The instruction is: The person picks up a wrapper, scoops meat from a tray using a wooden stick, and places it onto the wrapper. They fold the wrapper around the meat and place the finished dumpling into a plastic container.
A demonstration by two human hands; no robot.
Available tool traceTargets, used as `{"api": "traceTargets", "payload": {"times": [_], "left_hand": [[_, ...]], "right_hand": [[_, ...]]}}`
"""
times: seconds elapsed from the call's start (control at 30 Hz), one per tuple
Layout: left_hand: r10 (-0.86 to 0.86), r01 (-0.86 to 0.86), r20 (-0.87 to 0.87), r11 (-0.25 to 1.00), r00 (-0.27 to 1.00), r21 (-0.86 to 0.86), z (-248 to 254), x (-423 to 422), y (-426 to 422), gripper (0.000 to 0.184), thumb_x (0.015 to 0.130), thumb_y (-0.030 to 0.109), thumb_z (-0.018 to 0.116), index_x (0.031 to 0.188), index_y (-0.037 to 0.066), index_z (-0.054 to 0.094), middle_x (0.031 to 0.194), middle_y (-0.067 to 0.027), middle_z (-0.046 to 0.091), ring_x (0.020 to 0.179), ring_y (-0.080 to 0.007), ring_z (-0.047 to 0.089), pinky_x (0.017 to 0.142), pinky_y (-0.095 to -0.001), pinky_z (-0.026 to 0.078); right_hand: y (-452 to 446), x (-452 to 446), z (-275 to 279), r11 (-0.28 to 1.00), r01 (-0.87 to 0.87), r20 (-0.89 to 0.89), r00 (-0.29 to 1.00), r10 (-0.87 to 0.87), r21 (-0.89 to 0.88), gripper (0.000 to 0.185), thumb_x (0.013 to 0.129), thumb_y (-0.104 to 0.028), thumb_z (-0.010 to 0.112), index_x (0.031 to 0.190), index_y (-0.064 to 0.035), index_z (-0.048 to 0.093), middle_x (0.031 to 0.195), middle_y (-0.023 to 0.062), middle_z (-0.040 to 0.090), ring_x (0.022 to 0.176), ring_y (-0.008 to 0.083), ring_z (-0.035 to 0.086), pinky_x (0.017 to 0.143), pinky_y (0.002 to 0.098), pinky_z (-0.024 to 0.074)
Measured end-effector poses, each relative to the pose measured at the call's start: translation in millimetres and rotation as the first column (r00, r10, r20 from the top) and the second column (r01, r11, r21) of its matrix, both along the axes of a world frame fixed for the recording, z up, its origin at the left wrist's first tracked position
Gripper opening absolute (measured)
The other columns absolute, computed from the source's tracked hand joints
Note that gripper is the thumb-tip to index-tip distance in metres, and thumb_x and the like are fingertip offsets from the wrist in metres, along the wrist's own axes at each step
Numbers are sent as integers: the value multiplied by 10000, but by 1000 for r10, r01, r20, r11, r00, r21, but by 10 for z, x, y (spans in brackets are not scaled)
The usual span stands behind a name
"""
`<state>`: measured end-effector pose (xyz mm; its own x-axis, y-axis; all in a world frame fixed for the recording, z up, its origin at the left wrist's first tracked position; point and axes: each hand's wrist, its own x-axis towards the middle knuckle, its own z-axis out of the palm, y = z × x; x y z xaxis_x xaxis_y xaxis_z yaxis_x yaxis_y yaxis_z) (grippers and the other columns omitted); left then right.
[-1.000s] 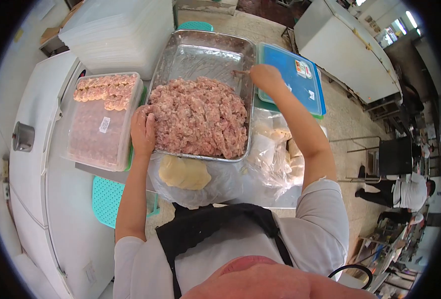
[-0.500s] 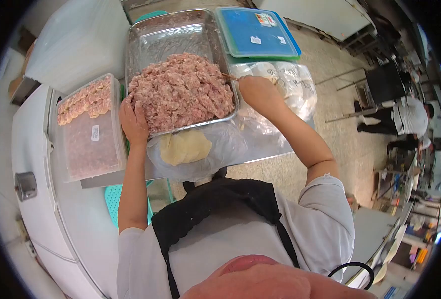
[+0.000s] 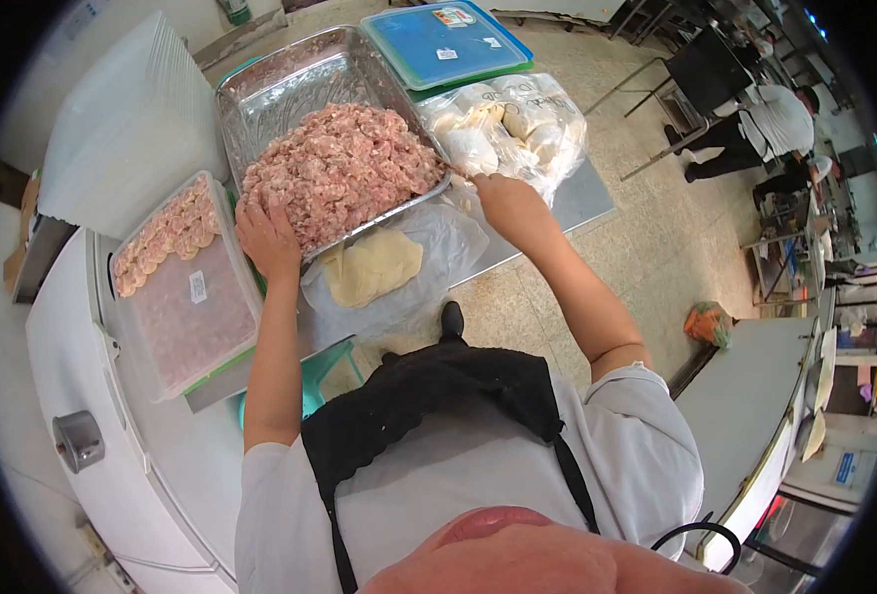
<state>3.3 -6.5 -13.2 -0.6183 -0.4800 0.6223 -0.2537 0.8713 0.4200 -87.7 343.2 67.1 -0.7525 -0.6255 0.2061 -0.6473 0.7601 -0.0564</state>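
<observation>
A metal tray (image 3: 290, 69) holds a large mound of raw minced meat (image 3: 344, 168). My left hand (image 3: 270, 241) is at the tray's near left edge, its fingers curled beside the meat; what they hold, if anything, is hidden. At the near right corner, my right hand (image 3: 513, 208) is closed around a thin brown stick (image 3: 461, 171), of which only a short end shows. Pale yellow dough wrappers (image 3: 374, 267) lie on a clear plastic bag (image 3: 458, 238) just in front of the tray.
Left of the tray, a plastic container (image 3: 181, 317) carries rows of filled pieces (image 3: 166, 238). Stacked clear containers (image 3: 126, 129) rise behind it. Blue-lidded boxes (image 3: 448, 45) and a bag of pale round pieces (image 3: 508, 129) sit right. A person (image 3: 770, 124) stands farther off.
The view has turned and shifted, so the tray appears tilted and farther left. My right hand is lower, nearer the tray's corner, still with the stick. My left hand stays by the tray's edge.
</observation>
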Motion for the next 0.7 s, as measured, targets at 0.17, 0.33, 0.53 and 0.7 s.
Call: {"api": "traceTargets", "payload": {"times": [0.17,0.33,0.53,0.7], "left_hand": [[-4,5,-34,1000,999,28,85,15,41,428,964,361,481,1257,54,542,1361,-200,450,1184,-396,457,983,-498,364],[12,-12,1,997,1000,71,115,23,79,446,966,365,471,1285,58,524,1405,-196,407,1230,-390,424,1011,-490,344],[27,-25,53,999,998,-40,160,62,148,505,947,368,496,1325,34,484,1458,-200,356,1315,-386,359,1054,-505,302],[25,-21,99,999,995,-41,158,49,262,569,926,388,522,1361,30,443,1468,-201,343,1330,-383,343,1073,-509,278]], "right_hand": [[154,181,273,989,138,152,980,-130,-45,151,865,-98,505,897,-17,629,818,189,656,800,359,652,686,456,519],[82,459,519,941,74,51,997,-61,-329,160,882,-124,545,993,-44,629,852,186,650,810,358,644,678,444,516],[-143,515,431,861,-10,9,1000,17,-509,253,919,-177,556,1149,-90,618,913,160,656,821,359,639,693,435,519],[-164,354,65,871,54,128,992,10,-488,248,932,-182,539,1142,-71,608,984,180,660,874,366,640,735,445,515]]}}
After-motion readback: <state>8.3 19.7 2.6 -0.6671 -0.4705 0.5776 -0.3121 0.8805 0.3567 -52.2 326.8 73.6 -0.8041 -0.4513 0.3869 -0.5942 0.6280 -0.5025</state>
